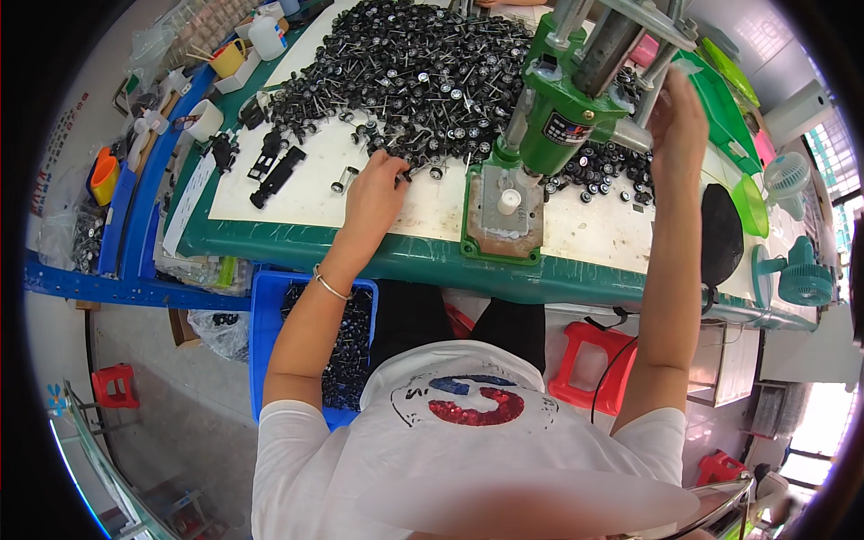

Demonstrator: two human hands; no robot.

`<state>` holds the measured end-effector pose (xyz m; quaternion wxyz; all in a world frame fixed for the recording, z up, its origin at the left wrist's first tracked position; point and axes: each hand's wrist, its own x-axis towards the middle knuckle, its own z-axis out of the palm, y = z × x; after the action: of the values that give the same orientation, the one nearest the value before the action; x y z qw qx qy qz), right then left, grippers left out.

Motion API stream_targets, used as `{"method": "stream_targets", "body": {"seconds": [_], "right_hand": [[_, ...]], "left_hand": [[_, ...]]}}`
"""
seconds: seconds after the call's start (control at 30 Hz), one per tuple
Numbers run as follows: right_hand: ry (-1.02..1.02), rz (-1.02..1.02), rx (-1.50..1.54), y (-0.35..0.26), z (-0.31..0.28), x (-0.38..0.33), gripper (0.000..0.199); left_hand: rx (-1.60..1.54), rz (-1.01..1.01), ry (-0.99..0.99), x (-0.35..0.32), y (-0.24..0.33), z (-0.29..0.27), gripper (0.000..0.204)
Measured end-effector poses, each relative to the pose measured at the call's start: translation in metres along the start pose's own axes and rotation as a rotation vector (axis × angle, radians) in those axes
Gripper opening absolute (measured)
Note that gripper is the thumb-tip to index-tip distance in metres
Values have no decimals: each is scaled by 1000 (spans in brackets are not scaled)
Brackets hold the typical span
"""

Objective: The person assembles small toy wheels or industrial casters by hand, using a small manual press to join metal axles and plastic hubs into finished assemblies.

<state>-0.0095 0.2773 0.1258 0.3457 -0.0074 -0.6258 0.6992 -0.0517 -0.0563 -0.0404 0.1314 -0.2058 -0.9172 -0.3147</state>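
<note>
At the near edge of a large heap of small black wheels on metal axles (pixel 423 81), my left hand (pixel 373 191) is closed, palm down. Its fingertips pinch a small black wheel part (pixel 403 177), mostly covered by the fingers. A loose wheel pair on an axle (pixel 344 179) lies just left of this hand. My right hand (pixel 677 126) is raised beside the metal bars of a green bench press (pixel 565 121); motion blur hides whether its fingers grip a bar. Beneath the press ram, a small white round piece (pixel 509 202) stands on the base plate (pixel 490 236).
Black chassis-like parts (pixel 279 176) lie left on the white-topped table. More wheels (pixel 598 171) sit behind the press to the right. A blue bin (pixel 261 337) of dark parts stands below the table edge. Green trays (pixel 720 117) and fans (pixel 804 272) are at right, a red stool (pixel 567 364) below.
</note>
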Motion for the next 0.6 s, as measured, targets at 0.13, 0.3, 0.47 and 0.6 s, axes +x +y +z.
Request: {"method": "stream_targets", "body": {"seconds": [0.13, 0.3, 0.47, 0.6], "right_hand": [[-30, 208, -325, 45, -35, -31, 22], [-360, -19, -751, 117, -57, -80, 18], [-575, -52, -1047, 108, -37, -119, 23], [-494, -58, -1016, 109, -39, -122, 20]], "left_hand": [[-10, 73, 2, -1, 7, 2, 17], [-4, 154, 48, 2, 22, 7, 14], [-529, 75, 98, 18, 24, 14, 10], [-1046, -270, -65, 25, 34, -2, 7]]}}
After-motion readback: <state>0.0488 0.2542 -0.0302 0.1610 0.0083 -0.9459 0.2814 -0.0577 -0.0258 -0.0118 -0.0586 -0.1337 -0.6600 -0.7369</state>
